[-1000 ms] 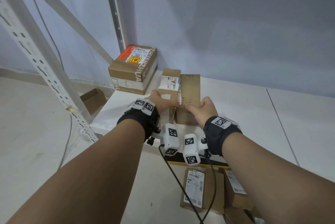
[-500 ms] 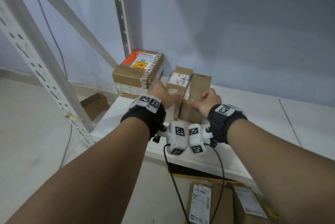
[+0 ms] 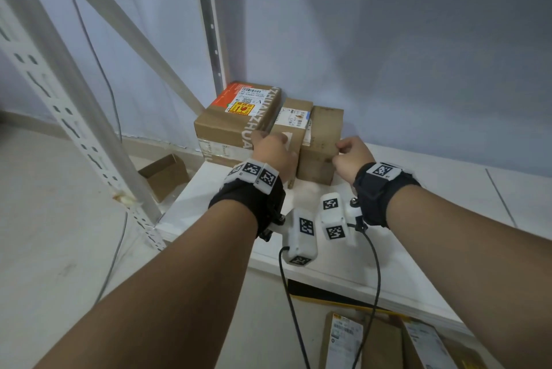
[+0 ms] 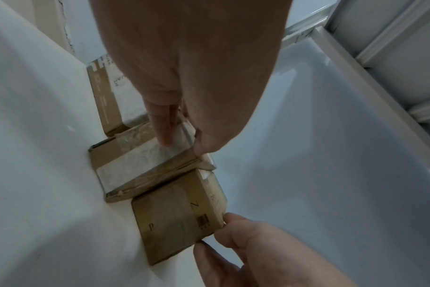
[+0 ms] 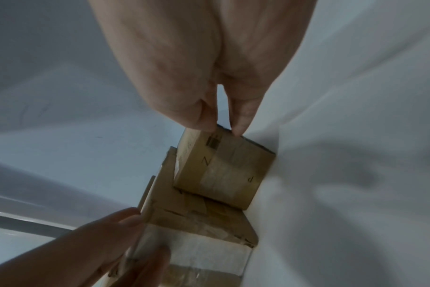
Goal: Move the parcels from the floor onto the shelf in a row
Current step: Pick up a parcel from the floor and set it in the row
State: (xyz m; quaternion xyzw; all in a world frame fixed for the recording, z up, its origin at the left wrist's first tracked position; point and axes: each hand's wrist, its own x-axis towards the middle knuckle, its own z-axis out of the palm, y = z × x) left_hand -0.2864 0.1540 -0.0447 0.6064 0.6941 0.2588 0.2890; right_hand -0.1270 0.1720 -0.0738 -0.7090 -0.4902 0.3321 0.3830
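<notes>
- Upright, the middle parcel (image 3: 288, 132) and right parcel (image 3: 321, 141) stood lengthwise toward the wall — touching.
- Left hand (image 3: 273, 152) lay flat-fingered against the middle parcel; right hand (image 3: 352, 156) pinched the right parcel's corner.
- Bare shelf (image 3: 418, 219) lay rightward.

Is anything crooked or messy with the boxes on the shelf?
Nothing looks broken. The row is a bit uneven, though: the plain box sits slightly further back than the middle box, so their fronts do not line up. More parcels lie on the floor.
</notes>
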